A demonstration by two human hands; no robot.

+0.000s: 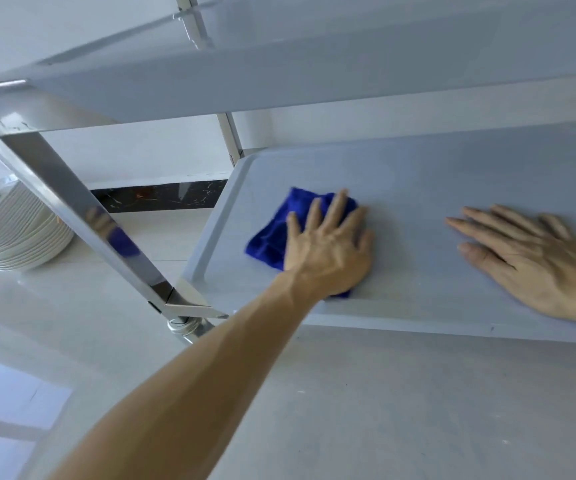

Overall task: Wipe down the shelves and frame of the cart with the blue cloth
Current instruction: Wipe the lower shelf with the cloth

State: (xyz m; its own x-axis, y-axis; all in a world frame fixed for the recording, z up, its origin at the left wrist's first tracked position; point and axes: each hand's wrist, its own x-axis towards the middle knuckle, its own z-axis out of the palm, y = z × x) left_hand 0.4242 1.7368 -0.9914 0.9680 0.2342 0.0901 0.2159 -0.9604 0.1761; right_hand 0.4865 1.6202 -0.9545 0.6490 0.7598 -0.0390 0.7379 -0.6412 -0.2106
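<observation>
Looking down at the lowest shelf (452,174) of a grey cart, where the left hand (328,251) is lying flat on the blue cloth (279,230), fingers straight and fanned out, pressing it onto the shelf surface near the left end. The cloth is bunched up and sticking out from under the hand toward the shelf's left rim. The right hand (535,261) is resting palm down on the bare shelf well off to the right, fingers straight and slightly spread, holding nothing. A shiny metal post (72,209) of the frame is slanting down to the shelf's near left corner, and another shelf (279,74) is sitting above. A stack of white plates (16,230) is standing on the pale floor (383,410) off to the left, beyond the post
</observation>
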